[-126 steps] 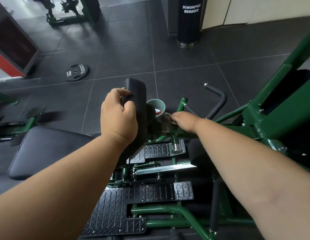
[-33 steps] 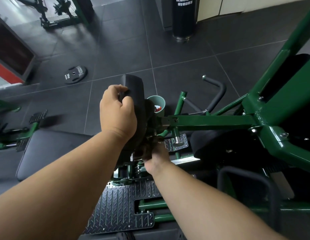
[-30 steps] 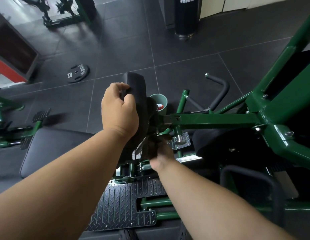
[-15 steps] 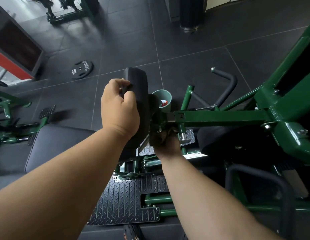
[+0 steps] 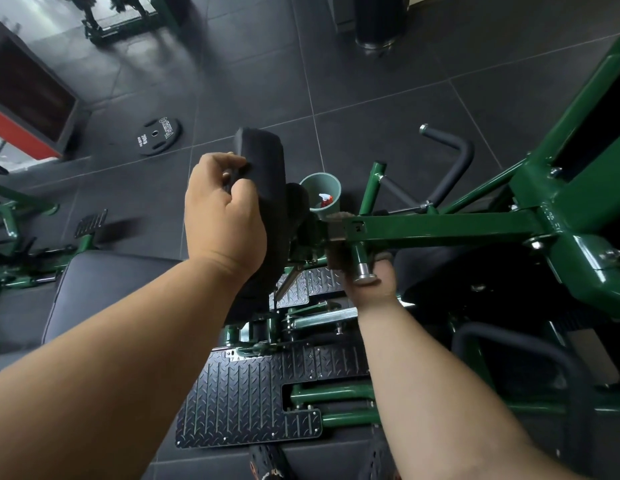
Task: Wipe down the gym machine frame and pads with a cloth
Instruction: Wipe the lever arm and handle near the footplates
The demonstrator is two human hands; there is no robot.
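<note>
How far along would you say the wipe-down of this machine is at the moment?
Done: nothing visibly marks any part as finished. In hand: the left hand grips the black pad while the right hand holds a brown cloth under the green frame arm. Left, likely: the pad, seat and footplate.

green frame [image 5: 440, 226] (black pad [image 5: 263, 174])

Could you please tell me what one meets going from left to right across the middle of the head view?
weight plate → left hand → black pad → green bucket → right hand → curved black handle → green frame
</note>
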